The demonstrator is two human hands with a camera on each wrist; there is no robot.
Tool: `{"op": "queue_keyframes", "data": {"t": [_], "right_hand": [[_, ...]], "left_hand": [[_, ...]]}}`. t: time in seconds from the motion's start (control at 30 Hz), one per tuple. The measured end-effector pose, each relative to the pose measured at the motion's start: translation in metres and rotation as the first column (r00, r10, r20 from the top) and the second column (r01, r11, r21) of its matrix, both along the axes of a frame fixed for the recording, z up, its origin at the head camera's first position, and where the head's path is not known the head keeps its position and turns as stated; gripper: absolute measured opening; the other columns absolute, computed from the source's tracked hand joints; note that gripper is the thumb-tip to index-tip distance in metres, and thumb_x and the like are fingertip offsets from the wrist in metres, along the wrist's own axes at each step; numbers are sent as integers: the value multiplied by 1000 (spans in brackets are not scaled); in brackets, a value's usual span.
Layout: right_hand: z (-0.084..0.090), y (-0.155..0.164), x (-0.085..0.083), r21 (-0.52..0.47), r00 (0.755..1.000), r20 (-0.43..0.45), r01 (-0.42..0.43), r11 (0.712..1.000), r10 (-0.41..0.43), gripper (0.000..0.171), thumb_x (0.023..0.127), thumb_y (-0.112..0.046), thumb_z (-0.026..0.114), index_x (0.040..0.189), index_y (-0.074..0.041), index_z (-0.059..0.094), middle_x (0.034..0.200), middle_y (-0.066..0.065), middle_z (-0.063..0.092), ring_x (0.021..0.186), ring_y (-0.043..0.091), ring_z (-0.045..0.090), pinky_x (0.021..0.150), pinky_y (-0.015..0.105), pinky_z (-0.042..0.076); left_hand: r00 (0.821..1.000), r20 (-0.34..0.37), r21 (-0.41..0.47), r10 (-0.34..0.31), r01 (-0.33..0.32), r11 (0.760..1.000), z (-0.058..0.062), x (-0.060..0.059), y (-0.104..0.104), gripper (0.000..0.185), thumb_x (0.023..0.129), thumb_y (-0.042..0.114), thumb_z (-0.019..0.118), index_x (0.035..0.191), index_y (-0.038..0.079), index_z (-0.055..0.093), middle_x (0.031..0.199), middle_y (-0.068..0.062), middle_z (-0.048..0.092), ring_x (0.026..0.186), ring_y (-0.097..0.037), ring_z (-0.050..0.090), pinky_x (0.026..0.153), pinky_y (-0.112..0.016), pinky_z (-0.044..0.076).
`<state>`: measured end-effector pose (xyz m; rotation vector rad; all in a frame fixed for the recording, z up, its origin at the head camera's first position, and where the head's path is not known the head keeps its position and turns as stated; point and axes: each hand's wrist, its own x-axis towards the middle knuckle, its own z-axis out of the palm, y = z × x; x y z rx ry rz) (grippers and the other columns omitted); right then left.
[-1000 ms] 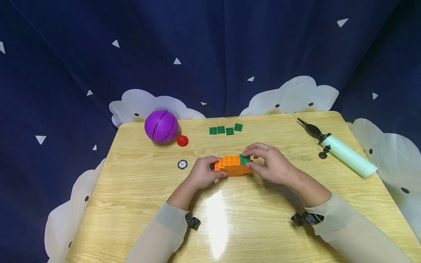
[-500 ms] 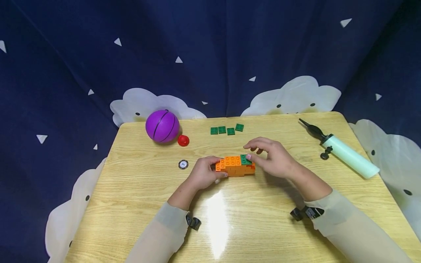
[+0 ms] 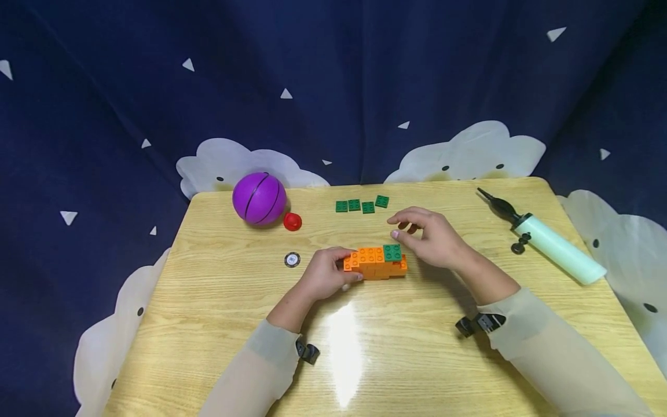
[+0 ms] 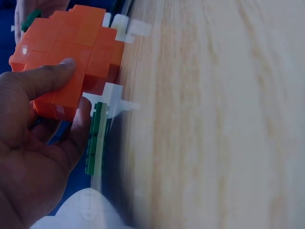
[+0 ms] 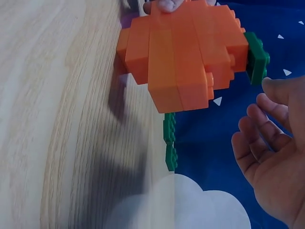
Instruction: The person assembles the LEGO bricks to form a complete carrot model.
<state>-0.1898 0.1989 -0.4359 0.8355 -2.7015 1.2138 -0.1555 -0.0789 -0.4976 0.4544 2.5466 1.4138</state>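
My left hand (image 3: 324,272) grips the left end of a build of orange toy building bricks (image 3: 374,270), thumb on its near face. The left wrist view shows the thumb (image 4: 50,78) flat on the stepped orange face and the fingers behind it. A square green brick (image 3: 392,252) with studs sits on top of the build, toward its right end. Just beyond that brick, my right hand (image 3: 435,240) hovers with relaxed fingers and holds nothing. In the right wrist view, its thumb tip is close to the green brick (image 5: 257,58).
Several loose green bricks (image 3: 368,207) lie near the table's (image 3: 234,324) back edge. A purple ball (image 3: 259,198), a small red hat-shaped piece (image 3: 292,221) and a round chip (image 3: 292,259) are at left. A pale green hand pump (image 3: 563,248) with black fittings lies at right.
My right hand has let go of the green brick and lifted back and away from it. The left hand keeps its grip on the orange build, which stays nearly in place.
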Motion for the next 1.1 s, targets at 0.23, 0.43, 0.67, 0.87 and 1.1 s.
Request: {"op": "queue_keyframes", "data": {"t": [0.23, 0.43, 0.67, 0.87, 1.1], "right_hand": [[-4, -1, -9, 6, 999, 41, 23, 1000, -24, 23, 100, -20, 71, 122, -13, 73, 123, 2, 69, 100, 19, 65, 84, 44, 58], [-11, -2, -21, 19, 998, 51, 45, 999, -46, 24, 100, -21, 71, 122, -12, 73, 121, 3, 70, 99, 20, 65, 83, 43, 57], [-22, -4, -37, 44, 993, 77, 82, 996, -85, 27, 101, -24, 69, 124, -10, 73, 121, 5, 70, 101, 22, 63, 83, 40, 55], [-29, -5, -47, 50, 990, 90, 100, 994, -105, 30, 101, -24, 69, 127, -8, 71, 125, 8, 68, 102, 24, 63, 83, 41, 54], [-41, -9, -60, 57, 984, 119, 129, 990, -135, 35, 101, -22, 69, 131, -5, 68, 128, 9, 67, 104, 27, 62, 85, 43, 55]], "left_hand": [[1000, 2, -4, -1, 1, 1000, 0, 0, 0, 45, 83, 18, 89, 125, 10, 75, 117, -1, 73, 100, -14, 67, 88, -34, 56], [1000, 13, -12, 5, -5, 1000, 0, 0, -1, 46, 83, 20, 90, 125, 10, 75, 120, -1, 72, 102, -15, 66, 90, -35, 56], [1000, 7, -13, 3, -3, 1000, 0, 0, 0, 46, 83, 20, 89, 126, 10, 75, 119, -1, 72, 102, -14, 66, 89, -34, 56], [1000, -2, -22, -4, 4, 1000, 0, 0, 0, 45, 83, 21, 90, 124, 11, 76, 117, 0, 73, 101, -14, 66, 89, -34, 55], [1000, -15, -23, -4, 3, 1000, 0, 0, 0, 44, 82, 20, 90, 123, 11, 76, 115, 0, 73, 99, -14, 66, 88, -34, 55]]}}
